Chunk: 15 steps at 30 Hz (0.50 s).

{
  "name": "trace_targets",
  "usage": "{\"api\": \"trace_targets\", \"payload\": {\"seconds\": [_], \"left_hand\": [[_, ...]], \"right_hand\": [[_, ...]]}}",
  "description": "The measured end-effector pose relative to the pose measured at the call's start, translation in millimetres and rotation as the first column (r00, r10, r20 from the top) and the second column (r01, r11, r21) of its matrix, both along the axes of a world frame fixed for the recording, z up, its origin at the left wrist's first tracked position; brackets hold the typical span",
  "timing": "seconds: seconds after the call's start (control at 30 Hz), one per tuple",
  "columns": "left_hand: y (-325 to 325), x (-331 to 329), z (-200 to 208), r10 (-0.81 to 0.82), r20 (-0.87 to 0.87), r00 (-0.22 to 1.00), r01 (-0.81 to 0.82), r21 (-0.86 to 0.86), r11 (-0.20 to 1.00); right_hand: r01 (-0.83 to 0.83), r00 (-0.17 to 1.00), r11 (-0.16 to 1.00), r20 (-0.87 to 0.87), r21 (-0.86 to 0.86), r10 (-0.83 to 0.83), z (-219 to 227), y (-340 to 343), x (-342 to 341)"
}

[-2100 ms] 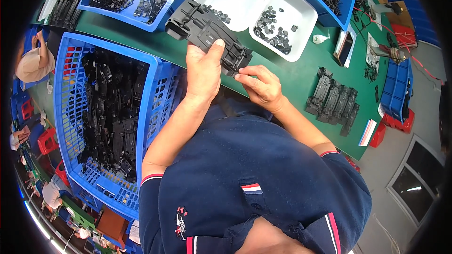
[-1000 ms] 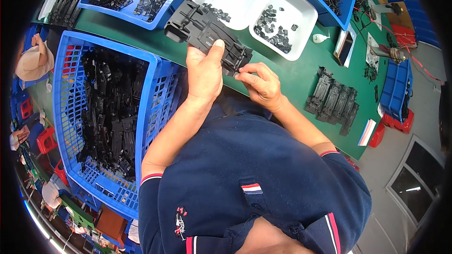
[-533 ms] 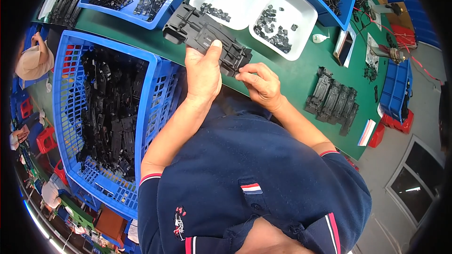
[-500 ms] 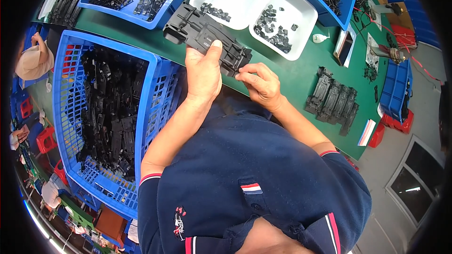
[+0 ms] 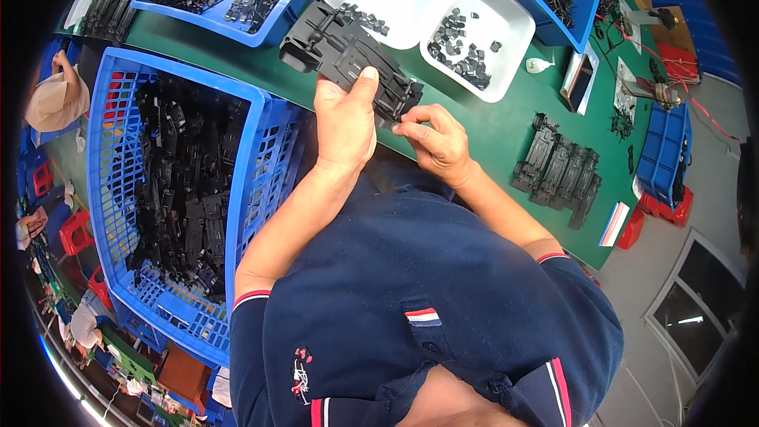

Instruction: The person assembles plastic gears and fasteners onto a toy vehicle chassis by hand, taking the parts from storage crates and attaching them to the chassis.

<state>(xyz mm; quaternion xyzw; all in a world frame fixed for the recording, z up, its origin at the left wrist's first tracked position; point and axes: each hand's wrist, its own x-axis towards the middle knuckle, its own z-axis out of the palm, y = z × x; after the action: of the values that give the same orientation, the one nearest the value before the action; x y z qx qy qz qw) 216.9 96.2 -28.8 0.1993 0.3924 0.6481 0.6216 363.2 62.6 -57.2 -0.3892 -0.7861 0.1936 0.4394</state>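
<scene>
A black plastic toy car chassis point(image 5: 348, 54) is held at a slant above the near edge of the green table. My left hand point(image 5: 345, 117) grips it from below, with the thumb pressed on its upper face. At the chassis's lower right end, the thumb and fingers of my right hand point(image 5: 436, 141) are pinched together; what they hold, if anything, is too small to make out. Beyond the chassis, two white trays point(image 5: 518, 63) hold small black plastic pieces. Several similar black chassis point(image 5: 557, 164) lie in a row on the table to the right.
A blue crate point(image 5: 257, 134) full of black chassis stands at my left. Blue bins point(image 5: 225, 29) of small black parts line the table's far side. A small white bottle point(image 5: 539, 65) and a phone-like device point(image 5: 579, 79) lie on the green table point(image 5: 490, 122). Another person point(image 5: 59, 99) is at far left.
The chassis and my left hand have shifted slightly, up and to the right. My right hand stays pinched at the chassis's end, with barely any movement.
</scene>
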Motion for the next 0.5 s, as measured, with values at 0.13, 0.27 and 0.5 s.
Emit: {"api": "trace_targets", "payload": {"seconds": [0.13,0.27,0.5], "left_hand": [[1,0,2,-0.026,-0.003,1.0,0.026,-0.002,1.0],[5,-4,-9,0.019,-0.005,1.0,-0.019,-0.031,0.999],[-6,-25,-43,0.047,-0.052,0.998,-0.054,-0.152,0.987]], "right_hand": [[0.0,1.0,1.0,0.002,-0.013,0.0,-4,2,1],[-0.023,0.999,0.999,0.023,-0.039,0.024,-1,3,4],[0.175,0.973,0.858,-0.049,-0.482,-0.226,13,37,14]]}}
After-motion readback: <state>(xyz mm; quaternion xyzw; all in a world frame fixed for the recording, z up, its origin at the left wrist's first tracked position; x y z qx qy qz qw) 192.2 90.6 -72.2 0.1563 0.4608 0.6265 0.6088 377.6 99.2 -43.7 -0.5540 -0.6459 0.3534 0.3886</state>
